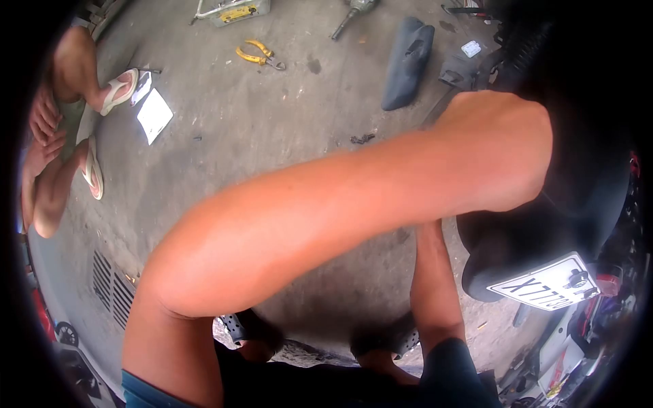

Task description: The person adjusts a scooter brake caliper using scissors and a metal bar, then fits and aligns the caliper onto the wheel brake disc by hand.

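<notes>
My left arm stretches across the view from the lower left to the upper right. At its end, my left hand (500,146) lies against the black part of a motorbike (585,183); its fingers are hidden, so what they hold cannot be made out. My right forearm rises at the lower right and passes behind the left arm, which hides my right hand. Below the hands, a white number plate (544,282) is fixed to the motorbike. A long dark panel (408,64) lies on the floor, up and to the left of my left hand.
Yellow-handled pliers (262,56), a power tool (352,15) and a tray (235,12) lie on the concrete floor (272,122). Another person (75,75) in sandals sits at the left, near a white sheet (155,115). A floor grate (112,285) is at lower left.
</notes>
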A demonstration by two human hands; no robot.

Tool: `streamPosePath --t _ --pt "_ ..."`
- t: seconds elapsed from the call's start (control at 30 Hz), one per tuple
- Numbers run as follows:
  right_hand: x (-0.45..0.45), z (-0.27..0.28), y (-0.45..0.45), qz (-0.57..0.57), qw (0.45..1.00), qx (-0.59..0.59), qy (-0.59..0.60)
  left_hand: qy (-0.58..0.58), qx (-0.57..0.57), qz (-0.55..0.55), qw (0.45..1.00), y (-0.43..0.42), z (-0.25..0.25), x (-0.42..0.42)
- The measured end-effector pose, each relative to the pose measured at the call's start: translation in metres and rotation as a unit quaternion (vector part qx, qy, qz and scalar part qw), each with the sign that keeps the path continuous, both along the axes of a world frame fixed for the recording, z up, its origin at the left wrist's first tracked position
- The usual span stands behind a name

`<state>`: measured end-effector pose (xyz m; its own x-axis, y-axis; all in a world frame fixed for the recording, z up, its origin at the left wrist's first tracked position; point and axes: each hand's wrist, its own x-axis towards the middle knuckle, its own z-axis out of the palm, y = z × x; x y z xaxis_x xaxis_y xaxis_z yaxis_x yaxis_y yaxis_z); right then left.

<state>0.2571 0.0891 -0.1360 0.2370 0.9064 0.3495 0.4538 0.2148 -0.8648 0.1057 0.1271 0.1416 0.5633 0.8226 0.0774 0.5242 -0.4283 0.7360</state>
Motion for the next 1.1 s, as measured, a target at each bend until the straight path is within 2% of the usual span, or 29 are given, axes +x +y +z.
streamPosePath --t 0.1,0.17,0.23,0.27,0.3,0.37,0.4,0.5,0.6,0.7,0.8,0.87,0.93,1.0,1.1 --pt "-0.006 0.000 -0.019 -0.095 0.989 -0.003 0.116 -0.028 0.083 0.022 0.996 -0.014 -0.026 -0.023" --pt "-0.004 -0.001 -0.017 -0.124 0.966 -0.069 0.215 0.049 0.120 0.078 0.989 -0.039 -0.024 -0.047" --pt "-0.003 -0.003 0.007 -0.108 0.933 -0.169 0.298 0.138 -0.024 0.025 0.990 -0.051 -0.017 -0.069" --pt "-0.003 -0.004 0.018 -0.099 0.911 -0.219 0.336 0.197 -0.052 -0.008 0.979 -0.058 -0.018 -0.078" --pt "-0.004 0.001 0.021 -0.075 0.924 -0.238 0.288 0.255 -0.081 -0.042 0.963 -0.067 -0.021 -0.087" --pt "-0.013 0.022 0.025 -0.022 0.943 -0.271 0.190 0.209 -0.105 -0.002 0.972 -0.096 -0.038 -0.103" --pt "-0.016 0.026 0.026 -0.021 0.939 -0.273 0.208 0.187 -0.123 0.019 0.975 -0.113 -0.051 -0.110" --pt "-0.002 0.006 0.037 -0.026 0.939 -0.313 0.138 0.132 -0.158 0.072 0.976 -0.144 -0.096 -0.125" --pt "0.007 0.012 0.047 0.058 0.918 -0.368 0.133 0.101 -0.222 0.105 0.964 -0.160 -0.119 -0.131" --pt "0.000 0.027 0.045 0.069 0.939 -0.336 0.020 0.031 -0.286 0.152 0.946 -0.158 -0.131 -0.133" --pt "0.016 0.007 0.038 0.108 0.938 -0.297 0.145 -0.085 -0.292 0.173 0.937 -0.170 -0.139 -0.144" --pt "0.022 -0.001 0.020 0.118 0.850 -0.335 0.390 -0.123 -0.303 0.167 0.930 -0.175 -0.131 -0.152" --pt "0.014 -0.007 0.009 0.179 0.721 -0.301 0.598 -0.119 -0.342 0.159 0.919 -0.175 -0.113 -0.155" --pt "-0.005 -0.017 -0.007 0.270 0.555 -0.219 0.756 -0.104 -0.396 0.140 0.902 -0.171 -0.101 -0.155" --pt "-0.033 0.000 -0.010 0.263 0.556 -0.130 0.778 -0.100 -0.326 0.134 0.930 -0.177 -0.101 -0.148"
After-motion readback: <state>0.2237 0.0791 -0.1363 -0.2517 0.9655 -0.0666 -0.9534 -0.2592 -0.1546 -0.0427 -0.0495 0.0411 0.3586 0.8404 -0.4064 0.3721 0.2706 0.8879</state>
